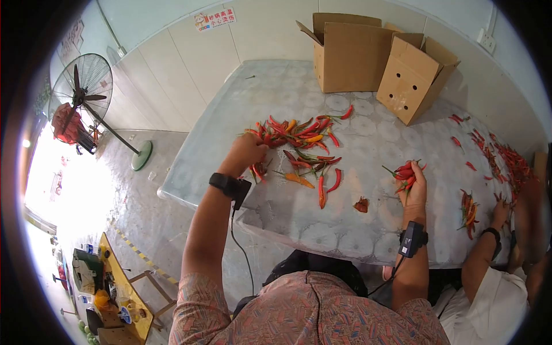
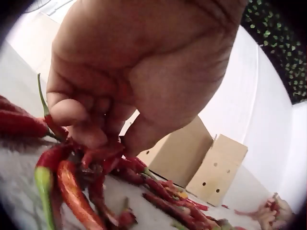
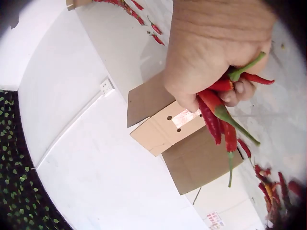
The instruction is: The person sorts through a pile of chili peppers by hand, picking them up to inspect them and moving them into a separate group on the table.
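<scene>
My left hand (image 1: 248, 150) is at the left end of a loose pile of chili peppers (image 1: 313, 138), mostly red with a few orange ones. In the left wrist view, thumb and curled fingers pinch a dark red chili pepper (image 2: 103, 155) low in the pile; part of it is hidden by the fingertips. Beside it lies a red chili pepper with a green stem end (image 2: 44, 182). Off to the right, my right hand (image 1: 415, 187) grips a small bunch of red chili peppers (image 3: 216, 108) above the table, their green stems sticking out from the fist.
Two open cardboard boxes (image 1: 353, 57) stand at the table's back by the wall. A brown shrivelled piece (image 1: 361, 204) lies near the front edge of the table (image 1: 276, 221). At the right, another person's hand (image 1: 500, 211) works among more chili peppers (image 1: 512, 164). A fan (image 1: 80, 92) stands left.
</scene>
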